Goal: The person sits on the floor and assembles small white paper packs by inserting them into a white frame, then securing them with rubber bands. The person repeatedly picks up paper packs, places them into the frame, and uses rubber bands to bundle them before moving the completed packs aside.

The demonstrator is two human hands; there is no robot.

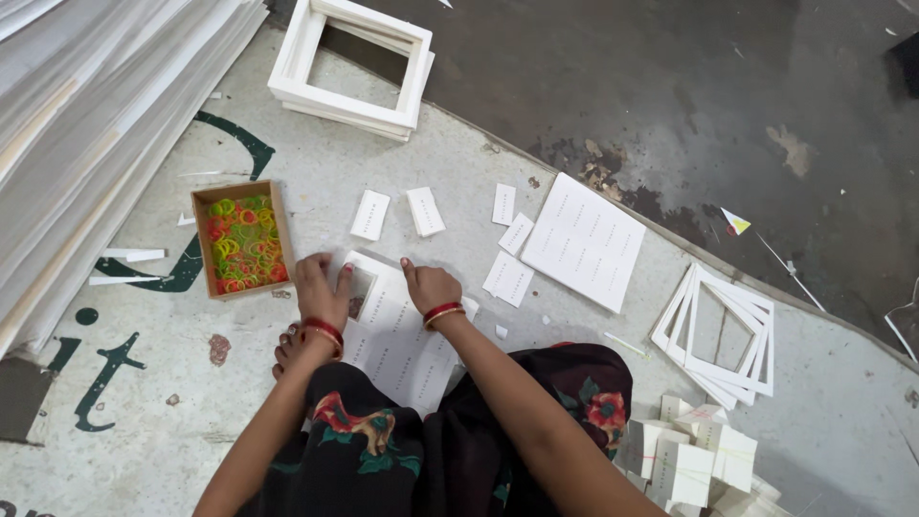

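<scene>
Pressing flat: left hand [319, 287] and right hand [430, 285], fingers spread, clamping nothing, rest on white card sheet [397, 335] on floor mat [479, 182] before the knees. Light, thin, creasable; likely best lifted by edges.

Your left hand [319, 290] covers part of the white sheet [397, 335], and your lap hides its near end. The print on the cards [507, 278] is too small to read. The board stack [96, 115] runs off the left edge; the bundles [694, 455] are cut by the bottom edge. Whether your right hand [429, 285] grips or only presses, you can't tell.
</scene>
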